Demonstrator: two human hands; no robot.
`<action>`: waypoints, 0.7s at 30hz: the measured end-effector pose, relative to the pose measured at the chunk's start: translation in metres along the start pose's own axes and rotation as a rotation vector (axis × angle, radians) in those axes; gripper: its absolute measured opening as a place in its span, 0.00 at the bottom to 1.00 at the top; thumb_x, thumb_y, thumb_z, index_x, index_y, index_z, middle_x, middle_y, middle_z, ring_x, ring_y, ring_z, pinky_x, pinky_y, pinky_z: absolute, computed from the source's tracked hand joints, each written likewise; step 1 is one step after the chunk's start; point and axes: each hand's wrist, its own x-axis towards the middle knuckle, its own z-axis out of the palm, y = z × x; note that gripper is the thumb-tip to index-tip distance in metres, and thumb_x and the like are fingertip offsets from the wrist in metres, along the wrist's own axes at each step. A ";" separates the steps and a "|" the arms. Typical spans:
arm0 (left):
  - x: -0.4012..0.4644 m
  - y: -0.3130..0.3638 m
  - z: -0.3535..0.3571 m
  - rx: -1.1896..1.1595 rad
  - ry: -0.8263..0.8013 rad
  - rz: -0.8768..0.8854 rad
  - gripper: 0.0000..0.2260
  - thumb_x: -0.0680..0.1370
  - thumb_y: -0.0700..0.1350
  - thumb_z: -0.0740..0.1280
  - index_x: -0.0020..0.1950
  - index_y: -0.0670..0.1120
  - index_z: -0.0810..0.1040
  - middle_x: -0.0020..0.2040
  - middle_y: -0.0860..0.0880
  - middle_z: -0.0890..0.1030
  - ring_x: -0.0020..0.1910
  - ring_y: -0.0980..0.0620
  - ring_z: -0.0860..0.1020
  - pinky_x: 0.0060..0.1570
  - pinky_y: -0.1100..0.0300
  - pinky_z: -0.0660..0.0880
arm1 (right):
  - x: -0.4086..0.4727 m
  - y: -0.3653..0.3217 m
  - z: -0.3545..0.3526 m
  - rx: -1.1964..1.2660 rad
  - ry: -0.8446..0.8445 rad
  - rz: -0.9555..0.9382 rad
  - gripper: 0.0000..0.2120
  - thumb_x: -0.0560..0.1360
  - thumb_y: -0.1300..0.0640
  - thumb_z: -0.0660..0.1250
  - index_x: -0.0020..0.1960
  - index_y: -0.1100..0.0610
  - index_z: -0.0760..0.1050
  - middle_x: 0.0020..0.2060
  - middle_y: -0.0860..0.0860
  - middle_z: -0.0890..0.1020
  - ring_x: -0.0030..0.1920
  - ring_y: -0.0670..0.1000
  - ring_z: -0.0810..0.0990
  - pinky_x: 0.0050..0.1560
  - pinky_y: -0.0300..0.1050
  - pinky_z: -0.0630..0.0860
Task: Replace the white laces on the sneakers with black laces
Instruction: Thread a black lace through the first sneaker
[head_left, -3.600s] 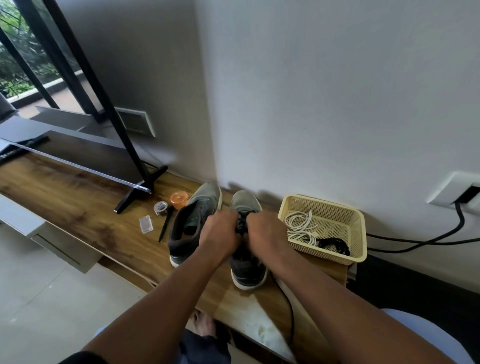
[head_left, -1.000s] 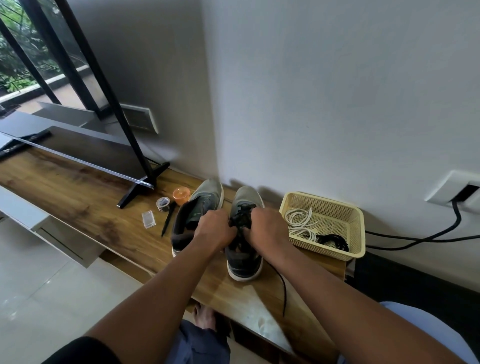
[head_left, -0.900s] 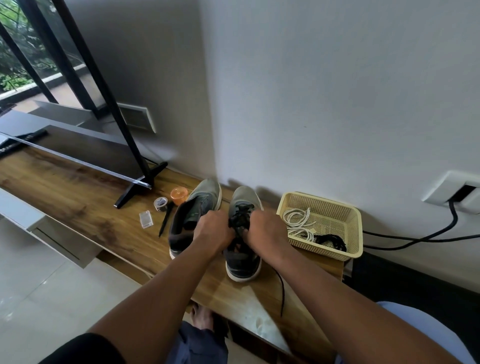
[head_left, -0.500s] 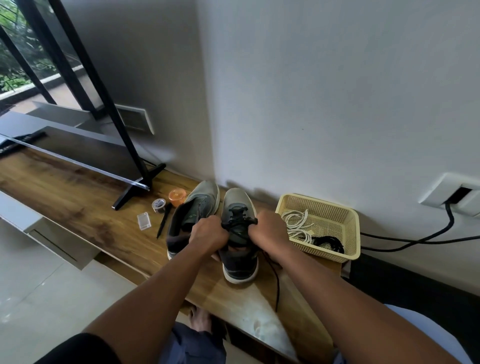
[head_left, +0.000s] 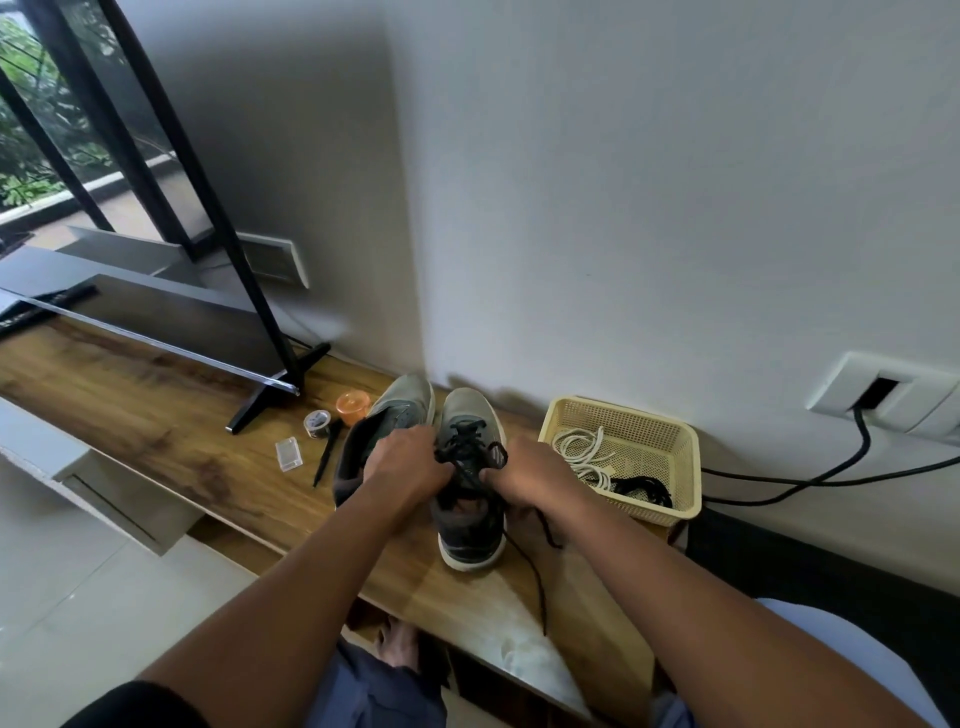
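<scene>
Lacing of the right-hand sneaker (head_left: 470, 467) is, in our judgement, the step in hand: black lace (head_left: 470, 447) already crosses its upper eyelets, and a loose black end trails from beside the shoe toward the near edge of the wooden surface (head_left: 156, 415). We find the left hand (head_left: 408, 460) curled at the shoe's left side and the right hand (head_left: 530, 475) curled at its right side, each apparently pinching a run of the lace near the tongue; the fingertips themselves are hidden, so we cannot confirm the exact grip. The second sneaker (head_left: 387, 431) stands just beside the first, toes toward the wall, partly behind the left hand; we see no lace on it, though much of it is covered.

We judge the next move to call for drawing the lace snug and even, then tying off or feeding the remaining end, with care that the trailing end does not snag.

Containers: the cream basket (head_left: 685, 467) sits near the shoes, to their right. It holds the coiled white laces (head_left: 584, 452) and a bundle of black lace (head_left: 641, 488), presumably for the second sneaker.
</scene>
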 end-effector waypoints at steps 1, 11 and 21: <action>-0.002 0.001 -0.003 0.003 0.024 0.033 0.16 0.76 0.55 0.72 0.60 0.50 0.79 0.56 0.47 0.84 0.56 0.44 0.81 0.54 0.51 0.79 | -0.004 0.000 -0.003 0.081 -0.077 0.039 0.15 0.80 0.49 0.67 0.58 0.59 0.78 0.43 0.56 0.88 0.40 0.57 0.87 0.39 0.47 0.82; -0.026 0.016 -0.027 -0.246 0.120 0.141 0.06 0.78 0.54 0.73 0.53 0.57 0.86 0.47 0.55 0.85 0.50 0.53 0.83 0.49 0.55 0.81 | -0.037 -0.015 -0.018 0.318 -0.208 0.031 0.12 0.79 0.55 0.71 0.55 0.64 0.81 0.38 0.58 0.86 0.31 0.54 0.81 0.38 0.45 0.79; -0.031 0.013 -0.042 -0.306 0.060 0.042 0.06 0.75 0.43 0.70 0.42 0.52 0.85 0.43 0.52 0.84 0.45 0.51 0.83 0.47 0.53 0.82 | -0.039 -0.015 -0.044 0.155 0.184 -0.114 0.20 0.80 0.41 0.66 0.36 0.54 0.74 0.30 0.48 0.77 0.33 0.51 0.75 0.31 0.44 0.64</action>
